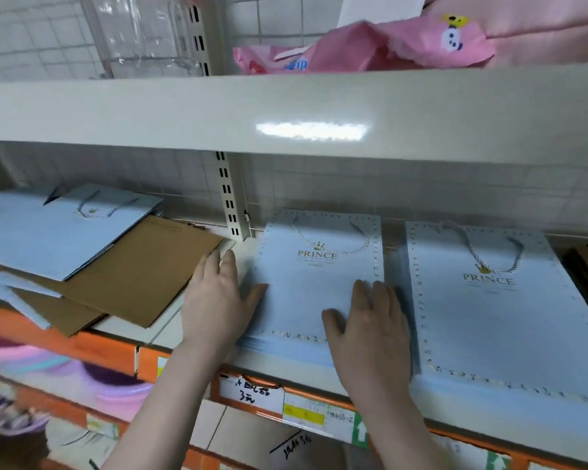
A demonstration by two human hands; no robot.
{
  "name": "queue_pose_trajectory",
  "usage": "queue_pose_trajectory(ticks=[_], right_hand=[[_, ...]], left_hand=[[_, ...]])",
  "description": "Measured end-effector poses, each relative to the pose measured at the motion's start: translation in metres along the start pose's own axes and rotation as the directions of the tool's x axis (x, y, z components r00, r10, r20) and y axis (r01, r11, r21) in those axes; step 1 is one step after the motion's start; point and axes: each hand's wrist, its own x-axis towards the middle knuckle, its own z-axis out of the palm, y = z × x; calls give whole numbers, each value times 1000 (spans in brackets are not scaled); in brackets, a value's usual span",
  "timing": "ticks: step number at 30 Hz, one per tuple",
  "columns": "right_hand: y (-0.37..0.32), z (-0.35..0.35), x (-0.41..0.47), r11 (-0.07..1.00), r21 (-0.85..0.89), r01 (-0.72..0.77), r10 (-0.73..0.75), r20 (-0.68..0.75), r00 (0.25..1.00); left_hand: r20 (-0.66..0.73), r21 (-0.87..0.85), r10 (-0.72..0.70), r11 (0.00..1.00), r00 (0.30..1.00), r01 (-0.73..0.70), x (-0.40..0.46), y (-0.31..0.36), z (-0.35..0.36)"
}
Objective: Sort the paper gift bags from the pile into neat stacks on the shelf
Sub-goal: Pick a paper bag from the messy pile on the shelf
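Reaching onto a cream metal shelf (pixel 197 329), a person's two bare hands settle on a squared stack of pale blue paper gift bags (pixel 319 286) lying flat with white twisted-cord handles on top. The left hand (pixel 214 300) stands against the stack's left edge, fingers straight and pointing toward the back wall, thumb spread across the top bag's lower left corner; it grips nothing. The right hand (pixel 370 320) lies palm-down on the top bag near its lower right corner, fingers straight and together, thumb out to the left, likewise holding nothing. Both forearms rise from the lower edge of the frame, bare to the wrist.

Gold lettering reading "PRINCE" under a small crown shows on the top bag, with smaller lines below too fine to read. A second stack of matching pale blue bags (pixel 489 313) lies just beside it to the right, bearing the same "PRINCE" mark. Well to the left, a loose pile of brown kraft paper bags (pixel 143 273) and more pale blue bags (pixel 58 228) lies askew. An orange shelf-edge strip (pixel 109 349) carries a white handwritten price tag (pixel 252 393), partly legible as "3", and a yellow printed label (pixel 306 415) too blurred to read. On the shelf above sits crumpled pink packaging (pixel 370 49) with a small cartoon panda
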Motion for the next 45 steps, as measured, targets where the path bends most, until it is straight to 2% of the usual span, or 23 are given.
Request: queue_pose_trajectory(ticks=[3,9,13,17,23,26,29,32,34,42,45], right_hand=[[-14,8,-6,998,9,63,-63,-16,998],[-73,21,-26,982,88,170,-178,95,979],[-126,35,-43,963,88,253,-262,113,959],[-189,46,-64,949,118,291,-308,165,937],[-294,77,-101,938,181,295,-320,129,939],[-337,79,-111,949,146,279,-300,142,943],[-359,86,-111,951,139,276,-289,85,954],[-375,92,-103,961,91,262,-274,164,948],[-379,97,-93,962,96,255,-266,133,955],[-397,133,-26,988,67,137,-147,194,970],[-403,145,3,990,102,101,-121,207,971]], left_hand=[[8,56,-71,996,997,71,-21,-22,-14],[-33,89,-240,966,970,242,-49,-92,-46],[-56,56,-319,945,946,322,-62,-146,-67],[-73,69,-341,936,937,346,-74,-210,-92],[-59,41,-379,924,924,381,-78,-326,-128],[-49,37,-369,928,928,371,-70,-370,-141],[-28,22,-333,942,942,334,-56,-397,-147],[-27,25,-282,959,959,282,-35,-412,-145],[-39,0,-250,968,967,250,-16,-418,-139],[-5,27,-96,995,995,96,87,-413,-110],[67,37,-74,997,995,72,127,-408,-101]])
